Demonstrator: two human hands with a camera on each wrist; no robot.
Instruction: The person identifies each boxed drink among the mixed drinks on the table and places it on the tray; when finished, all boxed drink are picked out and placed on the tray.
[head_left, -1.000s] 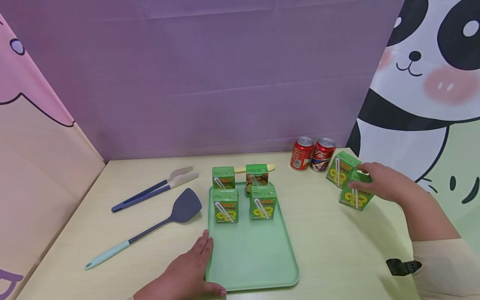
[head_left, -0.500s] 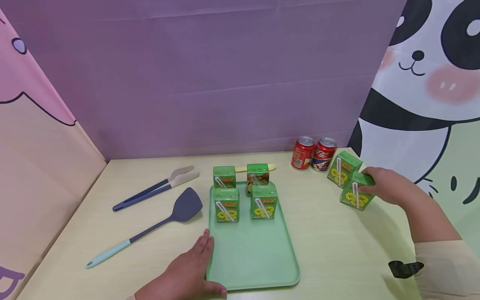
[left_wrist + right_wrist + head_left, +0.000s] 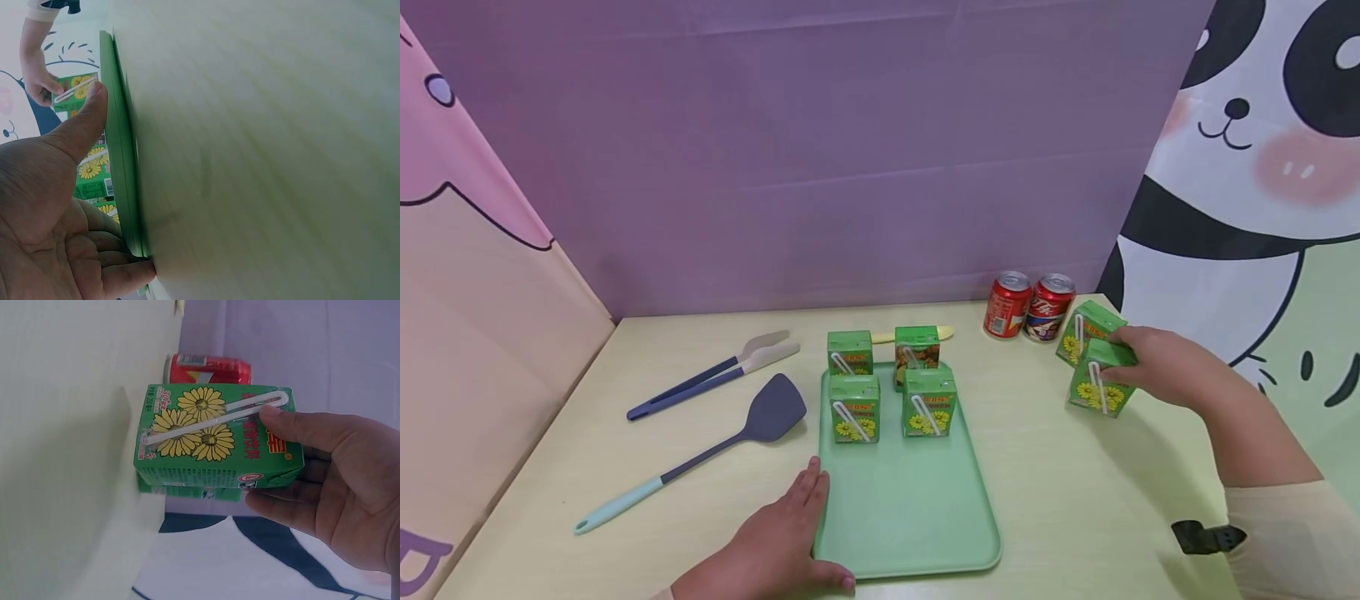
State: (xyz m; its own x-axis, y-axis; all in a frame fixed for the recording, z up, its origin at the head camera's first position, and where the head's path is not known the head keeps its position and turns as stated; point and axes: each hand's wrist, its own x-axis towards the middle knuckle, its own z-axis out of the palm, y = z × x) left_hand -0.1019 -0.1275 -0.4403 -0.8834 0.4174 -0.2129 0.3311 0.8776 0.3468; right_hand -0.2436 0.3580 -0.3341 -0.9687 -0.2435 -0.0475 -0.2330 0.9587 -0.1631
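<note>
My right hand (image 3: 1161, 367) grips a green juice box (image 3: 1097, 392) by its upper end, thumb on the straw side. The right wrist view shows the juice box (image 3: 212, 434) with yellow flowers and a white straw on its front. Just behind it stands a second juice box (image 3: 1078, 329), partly hidden. My left hand (image 3: 771, 533) rests along the left edge of the green tray (image 3: 910, 517), thumb at its near corner, fingers straight. Toward the tray's far end stand several more juice boxes (image 3: 928, 404). In the left wrist view the left hand (image 3: 56, 206) touches the tray's rim (image 3: 122, 156).
Two red cans (image 3: 1007, 307) stand at the back right. Left of the tray lie a spatula (image 3: 767, 417) with a pale blue handle and blue tongs (image 3: 700, 392). A yellow utensil (image 3: 943, 332) lies behind the boxes. A purple cloth backdrop (image 3: 850, 167) borders the table.
The right hand has moved slightly left with the gripped juice box, which now stands more upright and overlaps the box behind. The left hand stays at the tray.
</note>
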